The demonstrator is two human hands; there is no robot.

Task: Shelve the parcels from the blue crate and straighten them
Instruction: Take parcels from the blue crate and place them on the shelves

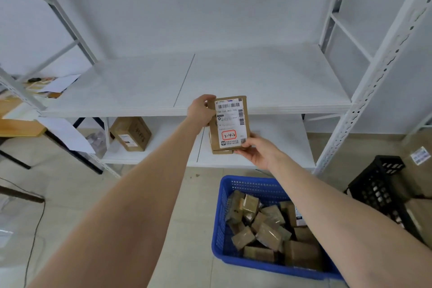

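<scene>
Bright even light, soft blur, edges warped

Inventory in view: one left hand (201,111) and one right hand (257,149); one blue crate (247,181); one black crate (378,182); one labelled parcel (230,121); over ten loose parcels (268,231) in the blue crate, exact count obscured by overlap; one cardboard box (131,133); two shelves, upper shelf (257,82) and lower shelf (280,138).

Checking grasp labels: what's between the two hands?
Head view: only the labelled parcel; left hand grips its upper left edge, right hand holds its lower right corner.
</scene>
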